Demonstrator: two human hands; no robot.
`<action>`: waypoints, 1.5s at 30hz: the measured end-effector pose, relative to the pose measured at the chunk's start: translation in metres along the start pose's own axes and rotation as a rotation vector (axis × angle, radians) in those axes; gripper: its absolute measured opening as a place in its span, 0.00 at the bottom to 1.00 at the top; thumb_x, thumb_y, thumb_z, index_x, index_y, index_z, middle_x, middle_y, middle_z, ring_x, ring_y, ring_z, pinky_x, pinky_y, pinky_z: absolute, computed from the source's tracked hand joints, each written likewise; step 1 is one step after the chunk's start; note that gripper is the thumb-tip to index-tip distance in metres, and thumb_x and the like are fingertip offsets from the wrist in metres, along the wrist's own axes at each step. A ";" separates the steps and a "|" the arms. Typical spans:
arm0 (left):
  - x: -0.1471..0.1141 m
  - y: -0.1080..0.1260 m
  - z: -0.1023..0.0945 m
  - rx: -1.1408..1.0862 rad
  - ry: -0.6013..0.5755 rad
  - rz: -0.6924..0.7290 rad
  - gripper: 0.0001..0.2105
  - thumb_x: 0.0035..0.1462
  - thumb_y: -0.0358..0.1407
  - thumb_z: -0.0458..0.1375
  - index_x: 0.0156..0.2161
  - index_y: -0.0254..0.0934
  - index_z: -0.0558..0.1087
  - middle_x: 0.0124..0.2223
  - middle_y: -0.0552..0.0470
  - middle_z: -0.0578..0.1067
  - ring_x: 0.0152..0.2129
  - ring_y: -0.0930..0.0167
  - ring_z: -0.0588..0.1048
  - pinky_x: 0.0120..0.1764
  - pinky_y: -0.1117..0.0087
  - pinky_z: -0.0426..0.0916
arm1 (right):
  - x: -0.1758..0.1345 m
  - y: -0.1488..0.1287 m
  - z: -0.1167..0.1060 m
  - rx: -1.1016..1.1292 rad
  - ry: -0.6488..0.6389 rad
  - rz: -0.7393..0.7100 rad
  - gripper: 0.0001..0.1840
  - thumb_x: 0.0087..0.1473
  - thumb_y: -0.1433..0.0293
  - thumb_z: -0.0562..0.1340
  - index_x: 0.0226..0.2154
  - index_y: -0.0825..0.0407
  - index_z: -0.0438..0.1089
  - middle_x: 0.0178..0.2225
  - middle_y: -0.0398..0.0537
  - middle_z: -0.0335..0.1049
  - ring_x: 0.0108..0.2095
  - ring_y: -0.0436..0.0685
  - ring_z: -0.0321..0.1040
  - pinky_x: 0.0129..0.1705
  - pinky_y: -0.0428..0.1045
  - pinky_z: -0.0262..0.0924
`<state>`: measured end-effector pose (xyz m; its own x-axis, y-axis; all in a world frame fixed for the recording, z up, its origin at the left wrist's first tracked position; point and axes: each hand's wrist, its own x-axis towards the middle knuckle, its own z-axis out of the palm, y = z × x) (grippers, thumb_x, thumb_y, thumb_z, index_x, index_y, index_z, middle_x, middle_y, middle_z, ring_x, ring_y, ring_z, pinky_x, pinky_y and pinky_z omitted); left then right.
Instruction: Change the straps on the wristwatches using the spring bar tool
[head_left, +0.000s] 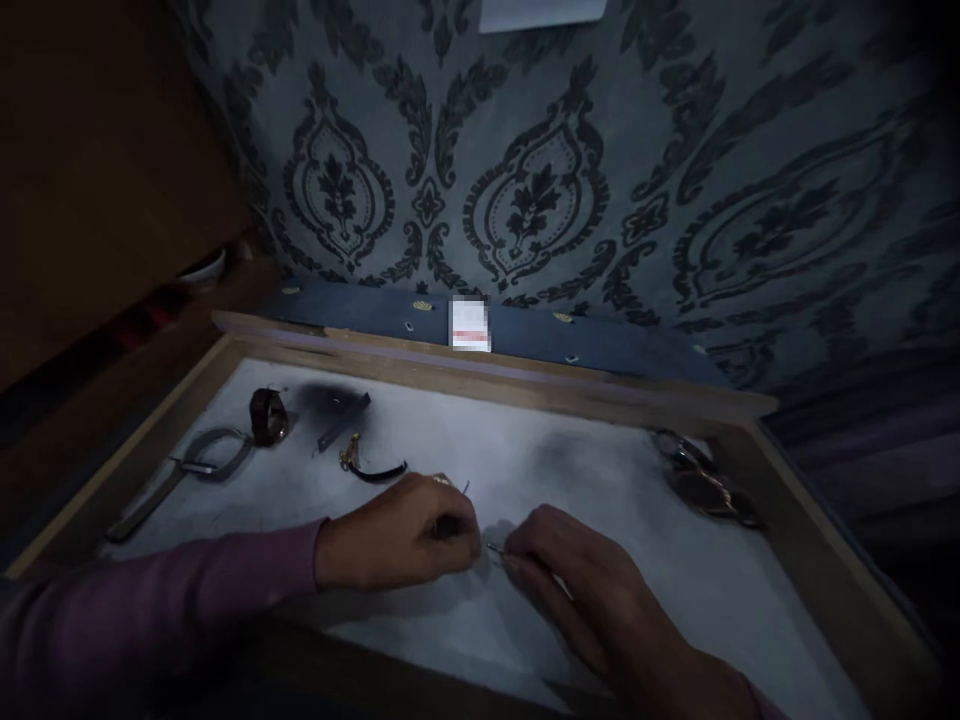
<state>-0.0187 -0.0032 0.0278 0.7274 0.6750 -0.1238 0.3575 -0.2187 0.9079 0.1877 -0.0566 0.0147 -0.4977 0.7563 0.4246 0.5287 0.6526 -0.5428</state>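
My left hand (409, 532) is closed, fingertips pinched together low over the white work surface (480, 430). Whatever it grips is mostly hidden; a thin bluish sliver shows just above its fingers. Facing it, my right hand (577, 575) pinches a thin metal tool (496, 549), whose tip points at the left fingertips. Just beyond my left hand lies a black strap with a gold-coloured part (379, 474). Behind that is a dark flat strip (345, 422).
To the left are a brown-strapped watch (262, 418) and a grey-strapped watch (214, 452). Several watches (701, 490) lie at the right. A raised wooden rim (510, 375) borders the surface. A white card (470, 325) stands behind it, before a patterned wall (525, 190).
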 end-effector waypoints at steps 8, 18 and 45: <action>-0.002 0.004 -0.001 -0.083 0.123 -0.015 0.06 0.54 0.28 0.58 0.27 0.32 0.74 0.25 0.57 0.69 0.23 0.77 0.66 0.28 0.76 0.58 | 0.007 0.003 0.006 0.527 0.019 0.554 0.10 0.55 0.65 0.64 0.25 0.51 0.70 0.21 0.42 0.66 0.21 0.51 0.63 0.21 0.45 0.57; -0.007 0.008 -0.002 -0.069 0.238 0.010 0.08 0.56 0.31 0.55 0.26 0.33 0.71 0.23 0.57 0.67 0.22 0.76 0.64 0.26 0.75 0.56 | 0.026 0.001 0.022 1.334 0.250 0.932 0.13 0.39 0.66 0.75 0.27 0.52 0.74 0.28 0.45 0.69 0.24 0.49 0.63 0.26 0.45 0.63; -0.032 -0.035 -0.045 0.957 0.128 -0.019 0.04 0.61 0.34 0.57 0.37 0.34 0.68 0.38 0.49 0.71 0.36 0.64 0.68 0.38 0.64 0.61 | 0.048 0.035 0.024 1.302 0.187 1.029 0.18 0.42 0.62 0.75 0.27 0.54 0.69 0.28 0.46 0.75 0.28 0.49 0.75 0.28 0.41 0.66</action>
<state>-0.0803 0.0146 0.0178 0.6671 0.7439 -0.0389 0.7360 -0.6502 0.1885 0.1660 0.0014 -0.0017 -0.1949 0.8741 -0.4449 -0.3732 -0.4856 -0.7905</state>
